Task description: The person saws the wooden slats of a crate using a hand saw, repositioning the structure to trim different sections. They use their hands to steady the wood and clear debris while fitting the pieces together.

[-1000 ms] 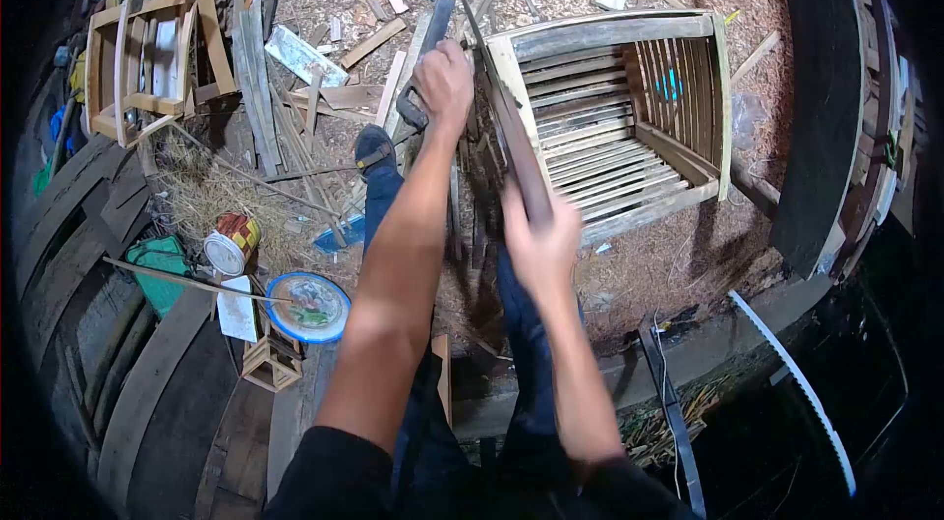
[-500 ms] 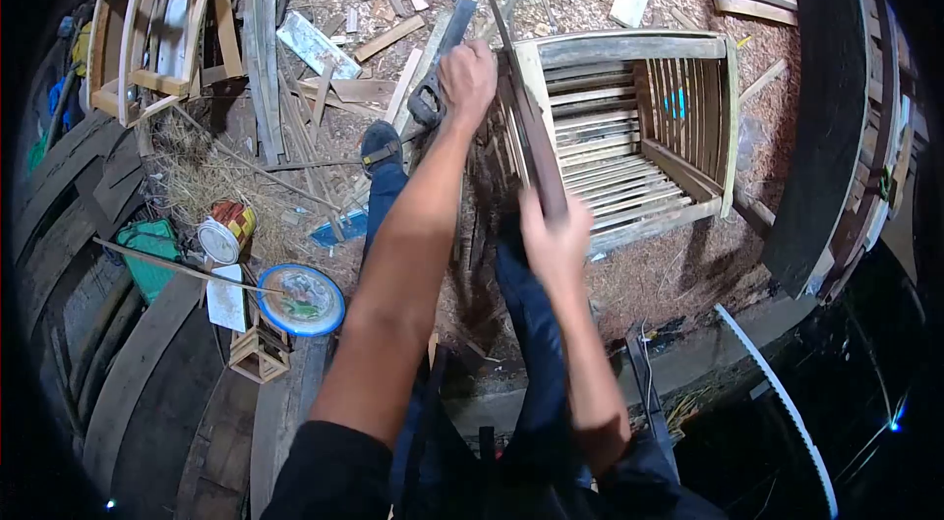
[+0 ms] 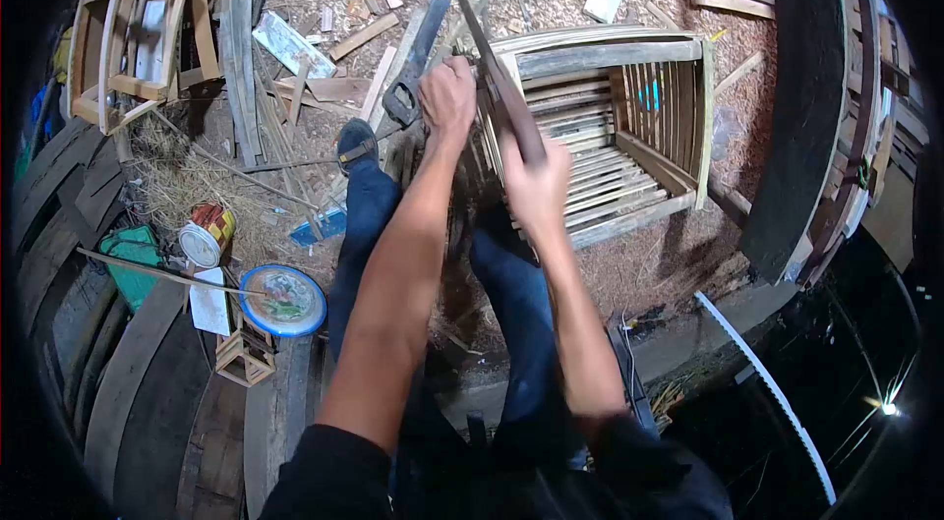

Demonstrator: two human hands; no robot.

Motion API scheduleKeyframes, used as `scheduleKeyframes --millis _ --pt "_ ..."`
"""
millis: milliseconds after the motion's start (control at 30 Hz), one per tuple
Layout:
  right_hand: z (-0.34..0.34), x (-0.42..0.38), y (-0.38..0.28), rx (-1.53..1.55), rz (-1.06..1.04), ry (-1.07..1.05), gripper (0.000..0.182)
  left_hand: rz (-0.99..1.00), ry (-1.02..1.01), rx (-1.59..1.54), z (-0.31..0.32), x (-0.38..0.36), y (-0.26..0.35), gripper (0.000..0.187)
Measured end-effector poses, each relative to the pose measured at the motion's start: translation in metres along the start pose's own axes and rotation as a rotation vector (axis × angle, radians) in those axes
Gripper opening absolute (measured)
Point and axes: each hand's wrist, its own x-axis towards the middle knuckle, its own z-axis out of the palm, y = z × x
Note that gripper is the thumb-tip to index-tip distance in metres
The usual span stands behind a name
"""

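My right hand [image 3: 537,181] is closed around the lower end of a long dark brown tool [image 3: 513,112], which narrows to a thin blade-like tip pointing away from me. The tool lies along the left side of a slatted wooden crate [image 3: 610,58], which rests on its side with its slats showing. Close to that side, left of the tool, my left hand [image 3: 448,97] is closed in a fist. What its fingers grip, if anything, is hidden. A handsaw [image 3: 403,99] with a black handle lies on the ground just beyond my left hand.
Scrap boards [image 3: 369,36] and shavings cover the ground ahead. A wooden frame [image 3: 128,48] stands at far left. Nearer are a paint can [image 3: 205,237] and a blue-rimmed round lid [image 3: 313,296] with a stick across it. A toothed white blade [image 3: 757,368] lies right; a dark plank [image 3: 801,97] stands beyond.
My right hand has pushed forward, away from me, with the brown tool along the crate's side. The left hand stays closed beside the crate. The whole view has shifted slightly.
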Motion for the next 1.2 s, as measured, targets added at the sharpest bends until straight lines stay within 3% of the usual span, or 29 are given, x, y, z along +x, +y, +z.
scheduleKeyframes --millis 100,133,167,233,300,333,367,433,500,567,600,633,700,733,800,833,867,900,967,1033,1067,1100,1167,1200 --pt "0.010 0.019 -0.001 -0.082 -0.096 -0.022 0.023 0.066 -0.062 0.028 -0.001 0.016 0.004 0.048" --pt "-0.008 -0.019 0.009 -0.079 -0.137 0.018 0.026 0.048 -0.046 0.013 -0.002 0.016 0.009 0.048" --pt "-0.020 -0.043 0.008 -0.043 -0.322 0.069 0.031 0.024 -0.032 0.005 -0.004 0.013 0.008 0.048" --pt "-0.017 -0.034 0.007 -0.016 -0.399 0.127 0.024 -0.008 -0.057 -0.039 -0.002 -0.001 0.005 0.049" --pt "0.003 0.027 -0.011 -0.056 -0.011 -0.090 0.019 -0.043 -0.020 0.007 -0.006 -0.013 0.007 0.049" --pt "0.015 0.038 -0.018 -0.062 -0.059 -0.062 0.019 -0.042 -0.100 -0.041 -0.017 -0.009 0.011 0.050" --pt "0.023 0.050 -0.024 -0.070 -0.132 -0.030 0.021 0.049 -0.029 0.051 -0.005 0.002 -0.003 0.052" --pt "-0.008 -0.014 0.005 -0.029 -0.061 0.028 0.019 0.002 -0.084 0.013 -0.001 0.018 0.002 0.052" --pt "-0.031 -0.056 0.005 0.005 -0.180 0.086 0.024 -0.012 -0.021 -0.004 0.006 0.010 -0.005 0.049" --pt "-0.021 -0.027 -0.010 0.010 -0.066 0.035 0.018 -0.042 0.044 0.016 0.002 -0.001 0.004 0.048" --pt "-0.011 0.008 -0.003 -0.104 0.077 -0.087 0.018 -0.012 0.030 -0.012 -0.004 -0.005 0.011 0.048" --pt "0.009 0.038 -0.009 0.031 -0.113 0.020 0.025 -0.006 0.036 -0.012 -0.005 -0.001 0.009 0.048" --pt "0.010 0.022 -0.004 -0.066 -0.100 0.010 0.021 0.121 -0.017 -0.028 -0.003 0.014 0.002 0.047" --pt "-0.009 -0.013 -0.002 -0.031 0.003 0.006 0.017 0.047 -0.025 -0.008 0.000 0.017 0.003 0.046" --pt "-0.029 -0.059 -0.006 0.032 -0.090 0.070 0.021 0.015 -0.022 -0.017 -0.001 0.006 0.003 0.051" --pt "-0.028 -0.060 -0.006 0.092 -0.172 0.123 0.023 -0.007 -0.019 -0.041 -0.003 0.000 0.007 0.056" --pt "-0.032 -0.052 -0.006 0.006 0.000 0.052 0.019 -0.007 -0.007 -0.056 -0.007 -0.005 0.009 0.048" --pt "-0.020 -0.016 -0.001 -0.122 0.017 -0.010 0.018 0.000 -0.012 -0.063 -0.005 -0.007 0.010 0.048" --pt "0.012 0.031 -0.024 0.033 -0.060 0.004 0.023 -0.008 0.007 0.022 -0.006 0.001 0.004 0.050" --pt "-0.002 0.003 0.002 -0.059 0.012 -0.012 0.020 0.012 -0.078 0.026 -0.013 0.014 0.013 0.050" --pt "-0.017 -0.026 0.009 -0.042 -0.170 0.078 0.019 -0.009 -0.119 0.000 -0.011 0.017 0.015 0.050" --pt "-0.035 -0.055 0.002 0.050 -0.041 0.015 0.023 -0.038 -0.162 -0.014 -0.010 0.014 0.008 0.049" --pt "-0.036 -0.057 0.010 0.027 -0.171 0.111 0.016 -0.005 0.037 -0.018 0.013 0.004 -0.010 0.049" --pt "-0.033 -0.041 0.006 0.018 -0.054 0.047 0.016 -0.082 -0.013 0.023 0.004 0.002 0.000 0.050"
